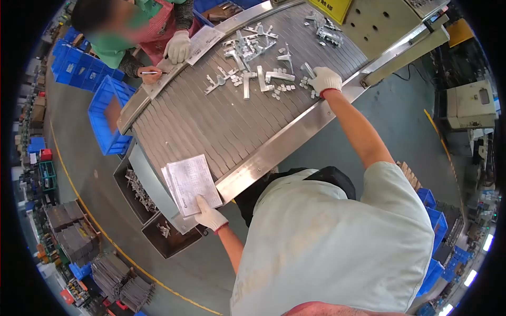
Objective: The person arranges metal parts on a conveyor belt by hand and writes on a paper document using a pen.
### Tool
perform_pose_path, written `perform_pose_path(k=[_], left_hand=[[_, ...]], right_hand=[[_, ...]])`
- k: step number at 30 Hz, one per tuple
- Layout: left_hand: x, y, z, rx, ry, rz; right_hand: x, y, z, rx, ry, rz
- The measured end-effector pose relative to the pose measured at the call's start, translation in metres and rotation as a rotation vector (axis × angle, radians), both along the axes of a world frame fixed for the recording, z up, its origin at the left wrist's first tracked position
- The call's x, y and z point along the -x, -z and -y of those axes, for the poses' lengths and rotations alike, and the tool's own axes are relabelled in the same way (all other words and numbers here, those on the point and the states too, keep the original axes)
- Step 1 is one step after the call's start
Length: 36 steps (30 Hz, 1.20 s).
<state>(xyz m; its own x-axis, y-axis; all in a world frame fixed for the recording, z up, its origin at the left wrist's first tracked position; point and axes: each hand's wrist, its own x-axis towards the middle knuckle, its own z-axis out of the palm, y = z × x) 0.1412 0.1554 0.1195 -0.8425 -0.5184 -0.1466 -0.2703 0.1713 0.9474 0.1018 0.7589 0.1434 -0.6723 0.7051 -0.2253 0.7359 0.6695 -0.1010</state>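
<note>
My left hand (211, 216), in a white glove with a red cuff, grips the lower edge of a small stack of printed papers (192, 181); the thumb lies on top. The papers rest over the near left end of a slatted metal conveyor (184, 124). My right hand (326, 80), gloved alike, is at the conveyor's right side, its fingers closed around a silvery metal part (308, 69) that sticks out beyond them. Small metal pieces (284, 88) lie just left of that hand. Farther left are L-shaped metal parts (262, 79) and a pile of branched castings (245, 50).
Across the conveyor a person holds a pen (151, 72) near papers (204, 45) on the rim. More castings (329, 34) lie at the back. A blue bin (108, 116) and metal bins with parts (171, 234) stand left. A metal rail (279, 147) edges my side.
</note>
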Motion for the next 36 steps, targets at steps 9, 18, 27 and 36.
perform_pose_path(k=[9,18,27,36], left_hand=[[0.0,-0.005,-0.001,-0.042,0.015,0.046],[0.001,-0.002,-0.005,-0.093,-0.023,-0.007],[0.003,-0.012,-0.014,-0.056,-0.036,-0.009],[0.005,-0.01,-0.011,-0.034,-0.057,0.065]], right_hand=[[-0.013,0.075,-0.09,1.253,0.619,-0.591],[-0.014,0.085,-0.07,1.444,0.509,-0.865],[0.019,0.062,-0.096,0.391,0.194,-0.492],[0.051,0.035,-0.177,-0.207,0.206,-0.306]])
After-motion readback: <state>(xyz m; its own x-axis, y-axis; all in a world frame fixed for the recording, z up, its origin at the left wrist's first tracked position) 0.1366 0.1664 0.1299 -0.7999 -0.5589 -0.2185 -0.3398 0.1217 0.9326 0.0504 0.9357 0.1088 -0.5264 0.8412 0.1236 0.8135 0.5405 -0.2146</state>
